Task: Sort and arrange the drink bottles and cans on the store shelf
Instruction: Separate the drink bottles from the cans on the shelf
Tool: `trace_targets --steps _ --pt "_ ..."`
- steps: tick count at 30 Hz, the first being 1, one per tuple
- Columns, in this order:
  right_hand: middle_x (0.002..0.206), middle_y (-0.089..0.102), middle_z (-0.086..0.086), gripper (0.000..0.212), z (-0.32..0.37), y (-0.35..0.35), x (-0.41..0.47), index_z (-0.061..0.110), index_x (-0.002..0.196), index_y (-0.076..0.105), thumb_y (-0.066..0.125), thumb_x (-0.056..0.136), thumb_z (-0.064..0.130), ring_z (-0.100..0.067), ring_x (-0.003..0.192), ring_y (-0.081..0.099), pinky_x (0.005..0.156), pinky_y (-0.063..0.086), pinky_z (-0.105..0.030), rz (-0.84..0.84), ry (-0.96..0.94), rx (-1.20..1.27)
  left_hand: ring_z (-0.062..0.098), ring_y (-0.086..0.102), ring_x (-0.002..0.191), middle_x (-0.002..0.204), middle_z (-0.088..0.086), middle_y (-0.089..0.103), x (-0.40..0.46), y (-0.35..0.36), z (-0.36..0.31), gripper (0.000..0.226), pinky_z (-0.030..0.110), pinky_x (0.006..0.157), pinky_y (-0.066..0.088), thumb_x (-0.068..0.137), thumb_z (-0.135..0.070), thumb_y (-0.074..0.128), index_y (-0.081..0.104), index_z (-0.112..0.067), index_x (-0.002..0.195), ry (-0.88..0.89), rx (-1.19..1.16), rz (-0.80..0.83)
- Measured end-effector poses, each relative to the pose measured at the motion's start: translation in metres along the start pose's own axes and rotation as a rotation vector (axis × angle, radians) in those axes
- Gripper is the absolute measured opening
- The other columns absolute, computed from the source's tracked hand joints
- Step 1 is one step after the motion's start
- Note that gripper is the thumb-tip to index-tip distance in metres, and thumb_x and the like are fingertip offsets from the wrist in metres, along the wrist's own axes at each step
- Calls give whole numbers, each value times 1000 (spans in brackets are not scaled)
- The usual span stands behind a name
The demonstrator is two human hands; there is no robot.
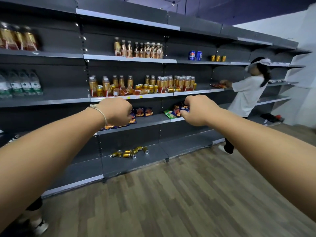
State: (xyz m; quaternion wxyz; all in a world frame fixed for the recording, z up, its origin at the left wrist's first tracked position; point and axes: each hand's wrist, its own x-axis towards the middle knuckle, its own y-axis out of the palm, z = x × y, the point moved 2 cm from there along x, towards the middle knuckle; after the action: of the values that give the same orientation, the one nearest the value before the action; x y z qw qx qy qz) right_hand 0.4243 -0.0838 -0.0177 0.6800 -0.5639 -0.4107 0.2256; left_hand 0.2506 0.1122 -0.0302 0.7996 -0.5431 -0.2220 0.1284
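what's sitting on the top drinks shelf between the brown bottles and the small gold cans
Two blue cans stand between the brown bottles and the small gold cans, with bare shelf either side, seen in the head view.

Both arms outstretched, left hand [116,111] and right hand [196,110] seemingly fisted

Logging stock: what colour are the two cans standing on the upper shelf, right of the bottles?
Blue cans, clearest in the head view.

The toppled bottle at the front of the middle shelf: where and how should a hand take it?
The toppled bottle lies on its side along the shelf edge, cap end left. Best guess: wrap the mid-body from the front and above, since upright cans and bottles crowd behind it. Both hands, left and right, are curled and hold nothing.
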Motion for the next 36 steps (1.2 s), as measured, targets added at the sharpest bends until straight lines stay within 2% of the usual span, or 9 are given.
trace_targets --steps 4,7,13,18,23,28,32,36 --pt "114 61 -8 44 -15 18 41 13 128 54 53 97 44 -29 98 60 83 54 -39 59 1 15 15 55 65 71 -2 58 43 14 5 28 27 53 41 96 -38 46 54 -23 73 -25 -14 18" --pt "104 58 -5 37 -21 35 73 15 119 57 53 96 44 -27 89 59 78 54 -37 103 -15 -13 15 57 70 76 -2 61 73 30 11 24 27 52 40 96 -36 45 58 -22 81 -48 -35 36" --pt "106 60 -6 37 -18 74 145 15 119 59 56 95 43 -28 92 60 82 56 -41 173 -47 -114 20 58 73 78 1 61 141 71 36 25 33 64 51 96 -36 48 61 -19 84 -47 -67 85" --pt "108 61 -6 37 -13 109 224 17 116 61 58 93 45 -27 93 61 84 57 -45 184 -49 -151 21 58 74 85 4 64 217 114 68 28 33 63 49 97 -39 49 63 -16 90 -39 -104 150" --pt "109 62 -8 29 -10 137 307 18 112 59 57 90 37 -29 91 59 81 57 -43 103 -14 -99 20 59 76 84 3 64 296 144 108 28 33 66 51 96 -41 49 64 -18 91 -13 -144 183" --pt "122 56 -14 45 -3 169 391 12 130 52 55 91 35 -34 114 51 82 49 -41 -94 19 -103 20 60 78 86 3 64 368 172 161 30 30 60 48 97 -42 48 66 -18 94 -43 -147 173" --pt "117 56 -14 38 1 195 444 12 123 56 54 91 33 -34 113 51 79 49 -39 -78 -2 -84 18 58 76 84 2 62 407 200 186 29 30 57 44 96 -44 49 65 -20 93 -67 -151 231" --pt "113 58 -13 36 0 221 496 12 119 58 55 91 34 -34 109 54 77 49 -38 -60 -31 -49 21 59 80 88 3 63 444 227 204 30 33 63 48 96 -43 49 66 -18 94 -77 -116 282"
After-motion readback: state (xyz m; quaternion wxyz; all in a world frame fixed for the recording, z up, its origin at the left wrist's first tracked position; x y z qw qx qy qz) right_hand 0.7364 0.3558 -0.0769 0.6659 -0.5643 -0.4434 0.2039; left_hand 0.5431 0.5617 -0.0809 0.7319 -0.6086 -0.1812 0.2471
